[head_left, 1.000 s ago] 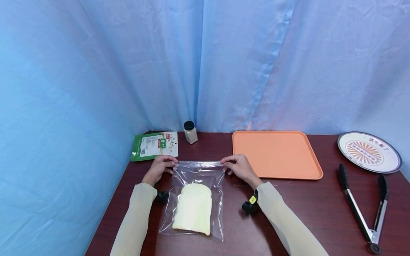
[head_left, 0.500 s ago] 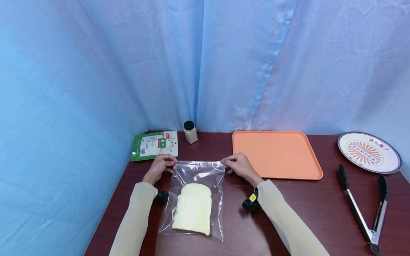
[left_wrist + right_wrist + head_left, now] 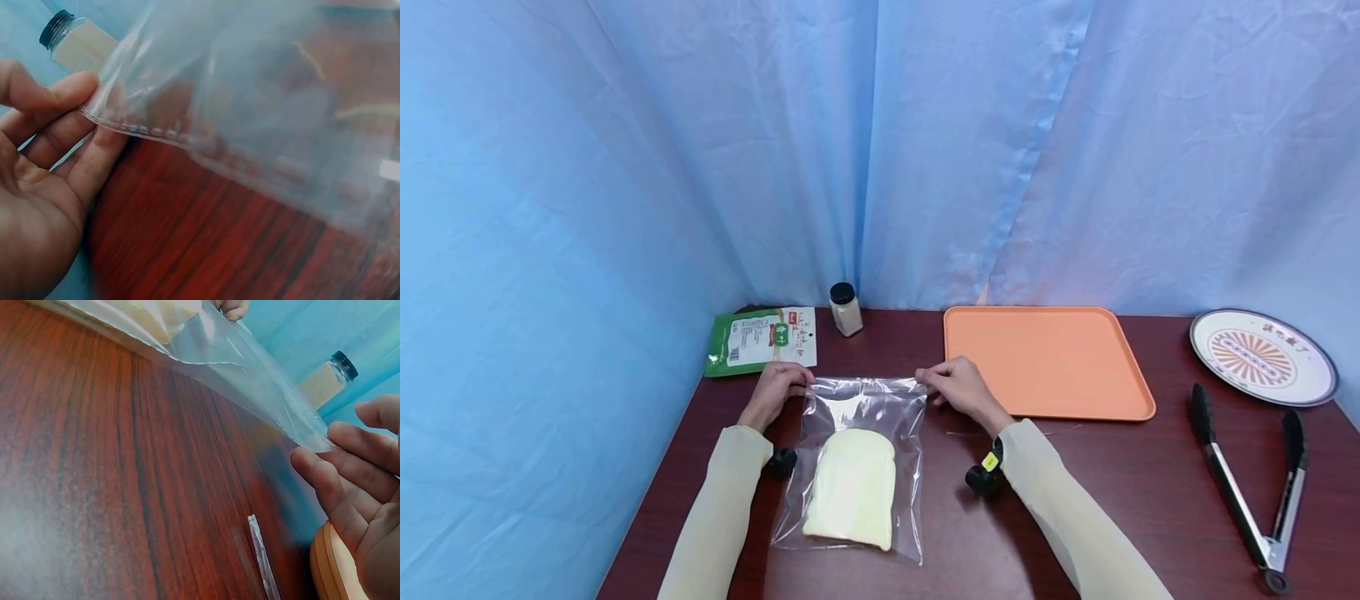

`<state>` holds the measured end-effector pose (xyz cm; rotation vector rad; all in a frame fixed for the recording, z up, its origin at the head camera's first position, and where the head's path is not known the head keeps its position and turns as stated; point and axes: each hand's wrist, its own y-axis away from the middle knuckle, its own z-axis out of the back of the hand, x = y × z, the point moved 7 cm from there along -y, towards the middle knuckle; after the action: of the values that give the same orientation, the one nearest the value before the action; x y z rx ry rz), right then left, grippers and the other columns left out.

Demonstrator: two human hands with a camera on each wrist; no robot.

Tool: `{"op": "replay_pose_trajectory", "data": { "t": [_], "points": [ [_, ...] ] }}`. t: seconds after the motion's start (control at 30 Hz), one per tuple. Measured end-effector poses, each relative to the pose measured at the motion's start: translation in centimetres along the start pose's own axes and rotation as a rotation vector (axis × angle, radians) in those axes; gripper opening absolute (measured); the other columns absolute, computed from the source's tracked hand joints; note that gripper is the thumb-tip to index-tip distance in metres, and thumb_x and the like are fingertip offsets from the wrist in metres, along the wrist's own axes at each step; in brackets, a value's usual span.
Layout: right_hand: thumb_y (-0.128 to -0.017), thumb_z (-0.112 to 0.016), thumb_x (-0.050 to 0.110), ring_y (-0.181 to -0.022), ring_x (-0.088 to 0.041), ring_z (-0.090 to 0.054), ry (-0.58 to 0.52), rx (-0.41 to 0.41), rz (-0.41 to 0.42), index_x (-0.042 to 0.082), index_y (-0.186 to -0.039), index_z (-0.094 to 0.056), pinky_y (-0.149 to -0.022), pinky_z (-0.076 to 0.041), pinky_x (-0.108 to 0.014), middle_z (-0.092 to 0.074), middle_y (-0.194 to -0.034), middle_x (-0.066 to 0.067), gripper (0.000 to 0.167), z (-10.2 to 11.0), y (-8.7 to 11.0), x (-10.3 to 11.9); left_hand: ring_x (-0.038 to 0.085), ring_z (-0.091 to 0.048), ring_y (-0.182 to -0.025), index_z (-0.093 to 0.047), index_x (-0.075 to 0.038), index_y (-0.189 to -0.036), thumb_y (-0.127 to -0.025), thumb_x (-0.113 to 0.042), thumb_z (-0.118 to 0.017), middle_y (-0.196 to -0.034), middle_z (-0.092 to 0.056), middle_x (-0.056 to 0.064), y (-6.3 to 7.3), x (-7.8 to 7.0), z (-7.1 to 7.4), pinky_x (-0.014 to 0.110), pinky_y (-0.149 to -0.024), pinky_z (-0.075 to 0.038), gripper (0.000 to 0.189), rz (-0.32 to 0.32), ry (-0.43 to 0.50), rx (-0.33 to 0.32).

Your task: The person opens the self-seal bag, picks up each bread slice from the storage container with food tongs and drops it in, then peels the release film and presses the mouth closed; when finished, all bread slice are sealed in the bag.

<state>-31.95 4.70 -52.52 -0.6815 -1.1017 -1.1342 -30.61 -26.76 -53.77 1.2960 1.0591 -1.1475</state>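
A clear zip bag (image 3: 906, 467) lies on the dark wooden table with a slice of bread (image 3: 852, 490) inside it. At the bag's far left corner, my left hand (image 3: 773, 394) pinches the plastic between thumb and fingers. My right hand (image 3: 961, 388) pinches the far right corner. The bag's top edge stretches straight between the two hands. In the left wrist view the left thumb (image 3: 78, 90) presses on the side seam of the bag. The right wrist view has the other corner of the bag between the right fingers (image 3: 356, 447).
Behind the left hand lie a green and white packet (image 3: 752, 342) and a black-capped jar (image 3: 846, 310). An orange tray (image 3: 1048, 362) sits beyond the right hand. Farther right are a patterned plate (image 3: 1318, 367) and open tongs (image 3: 1240, 504). A thin clear strip (image 3: 262, 556) lies near the tray.
The shine across the bag's upper part has shifted, and the left forearm has moved very slightly right. Both hands keep hold of the same corners; the bread has stayed in place.
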Motion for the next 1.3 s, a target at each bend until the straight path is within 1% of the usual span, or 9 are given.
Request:
{"op": "replay_pose_trajectory", "data": {
  "t": [0.1, 0.2, 0.33, 0.43, 0.67, 0.93, 1.03, 1.17, 1.3],
  "points": [
    [-0.094, -0.069, 0.028, -0.065, -0.012, -0.071, 0.035, -0.026, 0.008, 0.006, -0.102, -0.080, -0.061, -0.060, -0.030, -0.078, -0.097, -0.015, 0.026, 0.04, -0.05, 0.20, 0.009, -0.066, -0.064, -0.066, 0.021, -0.090, -0.096, 0.003, -0.045, -0.075, -0.071, 0.000, 0.05, -0.19, 0.01, 0.023, -0.063, -0.058, 0.029, -0.034, 0.003, -0.017],
    [-0.090, -0.074, 0.028, -0.056, -0.013, -0.067, 0.087, -0.064, 0.026, 0.010, -0.097, -0.082, -0.057, -0.058, -0.029, -0.079, -0.090, -0.011, 0.020, 0.02, -0.10, 0.41, 0.008, -0.067, -0.064, -0.070, 0.017, -0.092, -0.095, -0.002, -0.058, -0.075, -0.073, -0.003, 0.11, -0.15, 0.03, 0.022, -0.062, -0.057, 0.022, -0.042, -0.035, -0.049],
    [-0.085, -0.080, 0.027, -0.050, -0.011, -0.063, 0.135, -0.113, 0.037, 0.013, -0.090, -0.082, -0.053, -0.054, -0.027, -0.079, -0.083, -0.007, 0.016, -0.06, -0.14, 0.41, 0.006, -0.065, -0.061, -0.075, 0.008, -0.091, -0.085, -0.009, -0.078, -0.069, -0.073, -0.009, 0.28, 0.03, 0.04, 0.021, -0.062, -0.056, 0.018, -0.035, -0.105, -0.085],
    [-0.082, -0.083, 0.026, -0.049, -0.010, -0.061, 0.140, -0.138, 0.021, 0.013, -0.087, -0.082, -0.051, -0.052, -0.025, -0.078, -0.079, -0.005, 0.014, -0.07, -0.15, 0.28, 0.005, -0.064, -0.061, -0.074, 0.008, -0.089, -0.080, -0.008, -0.082, -0.067, -0.070, -0.009, 0.36, 0.08, 0.05, 0.021, -0.063, -0.055, 0.019, -0.039, -0.110, -0.088],
    [-0.080, -0.084, 0.018, -0.049, -0.010, -0.061, 0.124, -0.157, -0.020, 0.012, -0.086, -0.082, -0.052, -0.053, -0.026, -0.078, -0.082, -0.008, 0.009, -0.06, -0.04, 0.20, 0.003, -0.063, -0.067, -0.069, 0.017, -0.095, -0.080, 0.004, -0.078, -0.068, -0.070, -0.010, 0.12, 0.27, 0.07, 0.018, -0.064, -0.053, 0.021, -0.035, -0.110, -0.071],
    [-0.080, -0.083, 0.014, -0.050, -0.010, -0.062, 0.112, -0.142, -0.028, 0.011, -0.087, -0.082, -0.053, -0.054, -0.026, -0.079, -0.084, -0.007, 0.008, 0.06, 0.11, 0.08, 0.003, -0.064, -0.062, -0.064, 0.023, -0.105, -0.083, 0.006, -0.074, -0.069, -0.071, -0.008, 0.10, 0.37, 0.12, 0.019, -0.062, -0.056, 0.030, -0.017, -0.105, -0.053],
    [-0.080, -0.083, 0.013, -0.051, -0.010, -0.063, 0.112, -0.131, -0.030, 0.009, -0.088, -0.081, -0.054, -0.055, -0.026, -0.079, -0.082, -0.008, 0.009, 0.10, 0.07, -0.05, 0.004, -0.065, -0.061, -0.062, 0.022, -0.109, -0.084, 0.007, -0.073, -0.069, -0.071, -0.008, 0.21, 0.33, 0.20, 0.020, -0.060, -0.056, 0.032, -0.006, -0.088, -0.060],
    [-0.081, -0.082, 0.010, -0.054, -0.011, -0.065, 0.103, -0.115, -0.026, 0.006, -0.090, -0.080, -0.055, -0.055, -0.026, -0.078, -0.082, -0.010, 0.010, 0.06, 0.02, -0.07, 0.004, -0.067, -0.060, -0.057, 0.016, -0.121, -0.085, 0.006, -0.072, -0.068, -0.072, -0.010, 0.28, 0.45, 0.31, 0.019, -0.059, -0.056, 0.040, 0.034, -0.090, -0.076],
    [-0.082, -0.081, 0.006, -0.056, -0.011, -0.067, 0.086, -0.102, -0.019, 0.003, -0.091, -0.079, -0.056, -0.057, -0.027, -0.078, -0.083, -0.012, 0.010, 0.04, 0.02, 0.01, 0.005, -0.069, -0.062, -0.054, 0.012, -0.123, -0.086, 0.008, -0.071, -0.068, -0.073, -0.009, 0.23, 0.61, 0.37, 0.020, -0.059, -0.056, 0.041, 0.053, -0.084, -0.084]
  ]
}}
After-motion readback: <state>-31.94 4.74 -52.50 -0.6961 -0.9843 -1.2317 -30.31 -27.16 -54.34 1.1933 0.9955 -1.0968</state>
